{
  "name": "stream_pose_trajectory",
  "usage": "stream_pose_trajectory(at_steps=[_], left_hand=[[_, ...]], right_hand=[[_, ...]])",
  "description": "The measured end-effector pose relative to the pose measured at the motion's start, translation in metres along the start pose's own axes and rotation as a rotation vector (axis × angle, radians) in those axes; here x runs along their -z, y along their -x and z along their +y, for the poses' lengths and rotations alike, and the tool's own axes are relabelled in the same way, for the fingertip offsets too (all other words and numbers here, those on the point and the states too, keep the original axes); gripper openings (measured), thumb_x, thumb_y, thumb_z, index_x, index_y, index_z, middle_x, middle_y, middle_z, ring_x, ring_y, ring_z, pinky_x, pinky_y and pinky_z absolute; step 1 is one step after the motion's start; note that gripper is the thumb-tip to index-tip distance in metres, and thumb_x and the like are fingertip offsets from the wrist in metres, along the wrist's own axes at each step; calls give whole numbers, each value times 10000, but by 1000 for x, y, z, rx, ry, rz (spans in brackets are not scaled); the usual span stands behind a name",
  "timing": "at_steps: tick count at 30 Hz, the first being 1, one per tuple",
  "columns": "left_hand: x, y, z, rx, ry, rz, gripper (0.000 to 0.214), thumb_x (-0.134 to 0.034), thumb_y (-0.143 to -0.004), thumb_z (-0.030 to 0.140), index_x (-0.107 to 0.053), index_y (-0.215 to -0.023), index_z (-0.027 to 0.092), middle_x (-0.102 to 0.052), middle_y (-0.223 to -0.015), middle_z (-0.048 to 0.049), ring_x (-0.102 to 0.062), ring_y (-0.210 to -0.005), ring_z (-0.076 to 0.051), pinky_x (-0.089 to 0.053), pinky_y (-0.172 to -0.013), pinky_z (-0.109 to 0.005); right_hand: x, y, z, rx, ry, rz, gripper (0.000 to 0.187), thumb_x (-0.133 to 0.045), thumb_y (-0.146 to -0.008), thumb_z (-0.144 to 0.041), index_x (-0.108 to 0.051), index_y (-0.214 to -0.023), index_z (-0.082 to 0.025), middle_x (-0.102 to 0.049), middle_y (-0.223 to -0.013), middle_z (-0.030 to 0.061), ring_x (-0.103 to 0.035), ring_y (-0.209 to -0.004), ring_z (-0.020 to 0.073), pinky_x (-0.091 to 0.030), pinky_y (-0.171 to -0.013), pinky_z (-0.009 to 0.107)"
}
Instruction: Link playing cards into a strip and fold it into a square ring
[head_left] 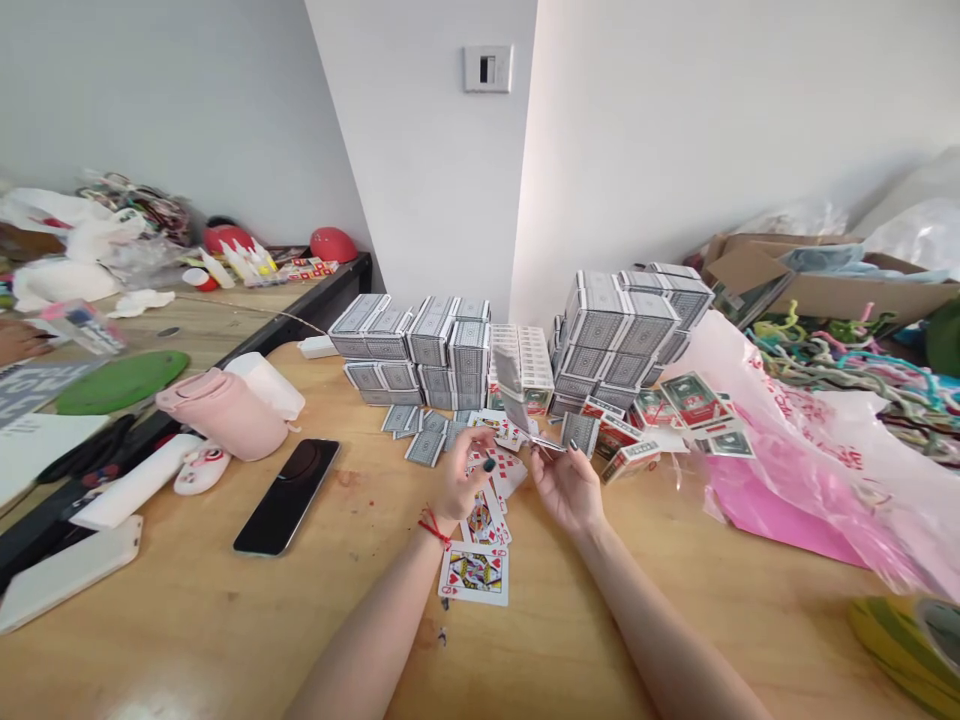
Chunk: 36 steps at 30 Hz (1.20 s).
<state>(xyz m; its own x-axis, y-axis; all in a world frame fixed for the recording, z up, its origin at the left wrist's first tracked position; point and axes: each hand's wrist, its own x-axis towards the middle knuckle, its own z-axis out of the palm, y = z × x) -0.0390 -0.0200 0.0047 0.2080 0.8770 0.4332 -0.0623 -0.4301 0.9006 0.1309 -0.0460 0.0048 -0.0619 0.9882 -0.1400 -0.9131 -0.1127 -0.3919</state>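
Note:
My right hand [566, 490] is closed on a few playing cards [549, 443], held edge-on above the table. A blurred grey card [511, 390] stands steeply tilted just beyond them; whether a hand touches it I cannot tell. My left hand [463, 478], with a red string on the wrist, is beside it, thumb and fingers apart and seemingly holding nothing. Under and between the hands lie face-up cards, among them a queen of hearts [474, 574] nearest me and a king [484, 515]. Several face-down cards [427, 445] lie past my left hand.
Wrapped card blocks are stacked at the back left [379, 345] and back right [626, 335]. Red-green card boxes [686, 400] and pink plastic wrap [787, 490] lie right, yellow tape [911, 640] nearer. Left are a phone [287, 497] and a pink cup [225, 410]; another person's hand [21, 340] is far left.

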Motion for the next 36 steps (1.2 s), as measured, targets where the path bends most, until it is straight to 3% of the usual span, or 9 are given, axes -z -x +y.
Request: stream_pose_trajectory(at_steps=[4, 7, 9, 12, 15, 24, 28, 32, 36], left_hand=[[19, -7, 0, 23, -391, 288, 230, -388, -832, 333, -550, -849, 171, -540, -774, -51, -509, -769, -177, -400, -749, -318], [28, -12, 1, 118, -815, 478, 184, -478, -762, 255, -536, -923, 186, -545, -866, -66, -480, -892, -221, -349, -840, -378], [27, -12, 1, 276, -1051, 539, 332, -533, -706, 257, -505, -1032, 202, -506, -1016, -99, -435, -980, -280, -326, -841, -439], [19, -10, -2, 428, -1207, 466, 494, -581, -647, 264, -452, -1122, 221, -437, -1118, -124, -399, -1021, -328, -323, -813, -474], [14, -8, -4, 434, -1233, 392, 508, -602, -627, 256, -459, -1114, 224, -414, -1128, -125, -400, -1020, -324, -326, -816, -456], [15, -8, 2, 153, -1052, 433, 431, -625, -600, 203, -501, -1013, 196, -424, -1061, -107, -422, -1022, -279, -325, -875, -424], [11, -6, 4, 28, -966, 405, 451, -607, -615, 185, -481, -1048, 193, -449, -1089, -100, -423, -1062, -258, -312, -912, -404], [8, -4, 4, 97, -1050, 338, 401, -556, -641, 159, -518, -1037, 215, -486, -1132, -83, -424, -1065, -273, -316, -891, -419], [8, -6, 1, 96, -1132, 215, 292, -547, -673, 211, -570, -964, 215, -521, -1141, -82, -405, -1105, -301, -270, -913, -461]], right_hand=[[-2, 0, -2, -13, 24, -46, 158, -610, -709, -276, -630, -840, -192, -681, -853, 17, -628, -827, 150, -506, -836, 281], [-1, 0, -2, -45, 67, -67, 170, -589, -722, -300, -623, -861, -209, -679, -897, 19, -625, -845, 167, -500, -834, 327], [0, 0, -1, -63, 94, -75, 158, -581, -726, -312, -617, -849, -220, -676, -924, 22, -618, -881, 185, -483, -851, 370], [0, 1, -1, -67, 109, -79, 145, -570, -732, -325, -607, -832, -227, -675, -913, 24, -600, -937, 209, -437, -895, 444], [-3, 1, 0, -75, 114, -75, 180, -570, -730, -360, -594, -848, -226, -671, -882, 30, -598, -949, 235, -418, -896, 488], [-10, 2, 3, -98, 105, -62, 303, -519, -745, -482, -549, -939, -250, -658, -881, 46, -614, -904, 272, -458, -786, 513], [-6, -2, 4, -32, 143, -42, 212, -552, -742, -396, -574, -888, -244, -662, -880, 31, -615, -858, 216, -491, -767, 433], [4, -8, 4, 9, 177, 8, 38, -609, -686, -204, -596, -721, -197, -656, -764, 1, -603, -699, 130, -516, -635, 263], [8, -9, 3, 48, 202, 39, 123, -641, -642, -101, -591, -714, -187, -650, -727, -21, -594, -645, 100, -501, -577, 207]])
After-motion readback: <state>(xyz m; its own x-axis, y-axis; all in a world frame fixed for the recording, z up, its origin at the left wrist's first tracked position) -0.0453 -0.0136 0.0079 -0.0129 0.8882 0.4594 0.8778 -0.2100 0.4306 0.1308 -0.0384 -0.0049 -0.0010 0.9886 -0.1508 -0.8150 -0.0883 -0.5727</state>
